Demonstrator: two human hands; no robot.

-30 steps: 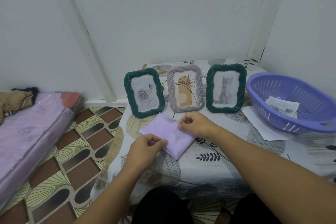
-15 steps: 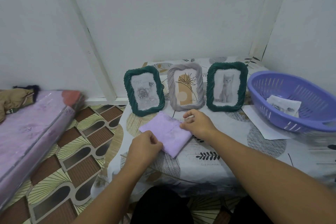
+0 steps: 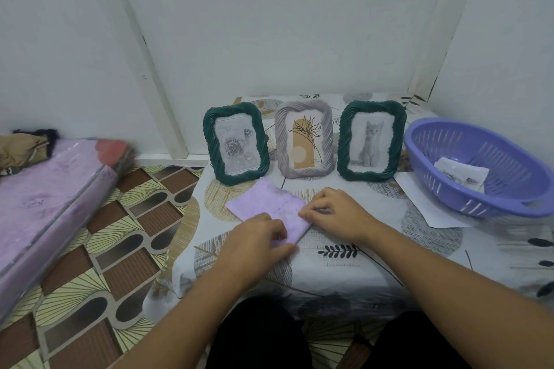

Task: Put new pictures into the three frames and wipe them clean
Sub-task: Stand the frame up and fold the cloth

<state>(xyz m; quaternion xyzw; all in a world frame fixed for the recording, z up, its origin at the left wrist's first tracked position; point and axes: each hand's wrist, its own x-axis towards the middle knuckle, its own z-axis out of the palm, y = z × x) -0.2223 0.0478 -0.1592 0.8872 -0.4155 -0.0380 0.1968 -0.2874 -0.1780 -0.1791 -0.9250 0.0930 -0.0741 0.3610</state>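
Observation:
Three picture frames stand upright in a row at the back of the table: a green frame [image 3: 236, 143] with a rose picture on the left, a grey frame [image 3: 304, 139] with a plant drawing in the middle, a second green frame [image 3: 371, 140] with a cat picture on the right. A folded lilac cloth [image 3: 266, 203] lies flat in front of them. My left hand [image 3: 257, 236] pinches its near corner. My right hand [image 3: 335, 212] pinches its right edge with curled fingers.
A purple slotted basket [image 3: 467, 146] with a loose printed picture [image 3: 461, 173] inside sits at the right, partly on a white sheet [image 3: 425, 206]. The low table has a patterned cloth [image 3: 389, 254]. A pink mattress [image 3: 45, 203] lies on the floor at left.
Both hands have stayed on the cloth. My left hand slid forward over its near corner and my right hand shifted down along the right edge, flattening the fold.

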